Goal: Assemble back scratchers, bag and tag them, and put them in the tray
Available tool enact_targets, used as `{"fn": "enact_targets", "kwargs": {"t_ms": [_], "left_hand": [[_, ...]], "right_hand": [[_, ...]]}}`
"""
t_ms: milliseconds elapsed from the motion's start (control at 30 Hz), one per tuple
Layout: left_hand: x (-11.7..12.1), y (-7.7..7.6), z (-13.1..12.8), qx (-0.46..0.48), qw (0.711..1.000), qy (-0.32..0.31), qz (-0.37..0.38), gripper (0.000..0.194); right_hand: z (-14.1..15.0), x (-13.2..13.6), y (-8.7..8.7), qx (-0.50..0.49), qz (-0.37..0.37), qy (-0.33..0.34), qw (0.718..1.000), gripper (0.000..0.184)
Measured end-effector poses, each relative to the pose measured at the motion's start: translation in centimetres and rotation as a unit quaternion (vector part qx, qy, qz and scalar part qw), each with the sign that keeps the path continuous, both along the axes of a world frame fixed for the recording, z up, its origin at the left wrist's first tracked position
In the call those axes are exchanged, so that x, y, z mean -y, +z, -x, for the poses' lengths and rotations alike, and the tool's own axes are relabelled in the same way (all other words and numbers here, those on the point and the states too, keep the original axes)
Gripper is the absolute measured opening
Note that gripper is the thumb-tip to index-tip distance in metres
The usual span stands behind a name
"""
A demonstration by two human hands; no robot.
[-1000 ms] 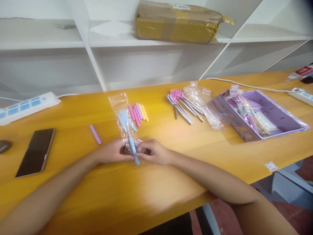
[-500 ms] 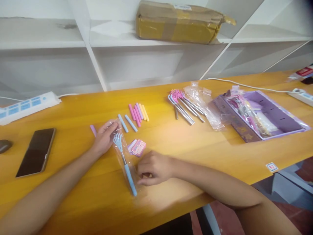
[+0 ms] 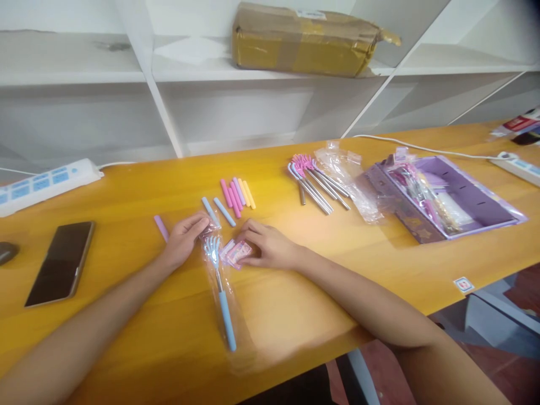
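Note:
My left hand [image 3: 188,237] pinches the top end of a clear plastic bag [image 3: 216,228]. Inside the bag lies a back scratcher [image 3: 223,304] with a light blue claw, a metal shaft and a blue grip. My right hand [image 3: 268,243] is over a small stack of pink printed cards [image 3: 237,253], thumb and fingers apart around its right side. Whether a card is gripped cannot be made out. Behind the hands are two blue tubes [image 3: 224,212] and several pink, purple and yellow tubes [image 3: 232,198]. A purple tube [image 3: 161,228] sits left of my left hand.
Several metal-shafted back scratchers [image 3: 314,183] lie beside clear bags [image 3: 352,183]. Right of them stands a purple box [image 3: 485,197] holding packaged items. At left are a phone [image 3: 61,261], a power strip [image 3: 50,183] and a dark mouse [image 3: 7,252]. A taped carton [image 3: 304,42] rests on the shelf.
My right hand has moved from beside the bagged scratcher up to the cards, and its fingers have spread. The bag has shifted slightly right and hangs straighter from my left hand.

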State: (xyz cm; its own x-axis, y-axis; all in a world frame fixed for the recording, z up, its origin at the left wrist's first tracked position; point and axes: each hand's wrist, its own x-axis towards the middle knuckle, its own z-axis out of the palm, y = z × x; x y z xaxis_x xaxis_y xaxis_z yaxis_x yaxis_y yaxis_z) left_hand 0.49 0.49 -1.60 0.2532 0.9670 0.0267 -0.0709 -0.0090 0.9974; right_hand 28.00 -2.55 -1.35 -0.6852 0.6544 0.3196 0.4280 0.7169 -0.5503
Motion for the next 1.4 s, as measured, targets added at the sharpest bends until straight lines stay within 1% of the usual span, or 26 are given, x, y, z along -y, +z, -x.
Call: {"fn": "enact_targets", "kwargs": {"t_ms": [67,133,167,233,300,367,433,600,767,800,867,933,967,1100,1133,1200,1333,1400], "left_hand": [[0.2,0.2,0.0,-0.017,1.0,-0.023,0.0,0.023],[0.4,0.5,0.0,-0.013,0.999,-0.048,-0.006,0.031],[0.4,0.6,0.0,-0.011,0.998,-0.055,-0.012,0.031],[0.4,0.8,0.0,-0.024,0.998,-0.059,-0.026,0.024],[0.4,1.0,0.0,-0.06,0.996,-0.056,-0.042,0.02],[0.4,1.2,0.0,-0.092,0.992,-0.058,-0.057,0.022],[0.5,1.4,0.0,-0.105,0.991,-0.064,-0.061,0.026],[0.7,1.7,-0.1,-0.099,0.991,-0.081,-0.031,0.027],[0.5,1.6,0.0,-0.074,0.992,-0.106,-0.016,0.026],[0.5,1.6,0.0,-0.07,0.991,-0.11,-0.018,0.026],[0.6,1.8,-0.2,-0.061,0.991,-0.117,-0.022,0.027],[0.7,1.9,-0.4,-0.056,0.991,-0.123,-0.024,0.027],[0.8,2.0,-0.5,-0.056,0.99,-0.125,-0.023,0.027],[1.1,2.0,-0.6,-0.058,0.989,-0.136,-0.02,0.025],[1.1,1.9,-0.5,-0.06,0.988,-0.139,-0.019,0.024],[1.1,1.7,-0.4,-0.063,0.988,-0.14,-0.017,0.024],[1.0,1.5,-0.2,-0.066,0.989,-0.132,-0.022,0.024],[1.0,1.6,-0.2,-0.068,0.989,-0.128,-0.025,0.024]], "right_hand": [[0.0,-0.1,-0.2,-0.003,0.005,0.001,1.0,0.043],[-0.1,-0.1,-0.2,-0.006,0.005,0.007,1.0,0.053],[-0.1,-0.2,-0.2,-0.011,0.002,0.011,1.0,0.058],[-0.1,-0.2,-0.1,-0.021,-0.001,0.017,1.0,0.063],[-0.1,-0.3,-0.2,-0.029,0.001,0.016,0.999,0.057],[-0.1,-0.4,-0.5,-0.032,0.007,0.011,0.999,0.054],[0.0,-0.5,-0.7,-0.038,0.012,0.007,0.999,0.055],[0.0,-0.7,-1.0,-0.098,0.055,0.01,0.994,0.052],[0.0,-0.9,-0.7,-0.157,0.093,-0.014,0.983,0.038],[0.0,-0.8,-0.6,-0.164,0.099,-0.019,0.981,0.039],[0.0,-0.8,-0.4,-0.162,0.102,-0.029,0.981,0.045],[0.0,-0.8,-0.3,-0.152,0.092,-0.037,0.983,0.051],[0.0,-0.8,-0.2,-0.151,0.084,-0.041,0.984,0.05],[-0.1,-0.8,-0.1,-0.171,0.085,-0.046,0.981,0.022],[-0.1,-0.9,-0.1,-0.173,0.091,-0.046,0.98,0.018],[-0.1,-0.8,-0.1,-0.18,0.113,-0.052,0.976,0.02],[-0.1,-0.6,0.0,-0.199,0.176,-0.08,0.961,0.037],[0.0,-0.5,0.0,-0.218,0.2,-0.093,0.951,0.037]]}}
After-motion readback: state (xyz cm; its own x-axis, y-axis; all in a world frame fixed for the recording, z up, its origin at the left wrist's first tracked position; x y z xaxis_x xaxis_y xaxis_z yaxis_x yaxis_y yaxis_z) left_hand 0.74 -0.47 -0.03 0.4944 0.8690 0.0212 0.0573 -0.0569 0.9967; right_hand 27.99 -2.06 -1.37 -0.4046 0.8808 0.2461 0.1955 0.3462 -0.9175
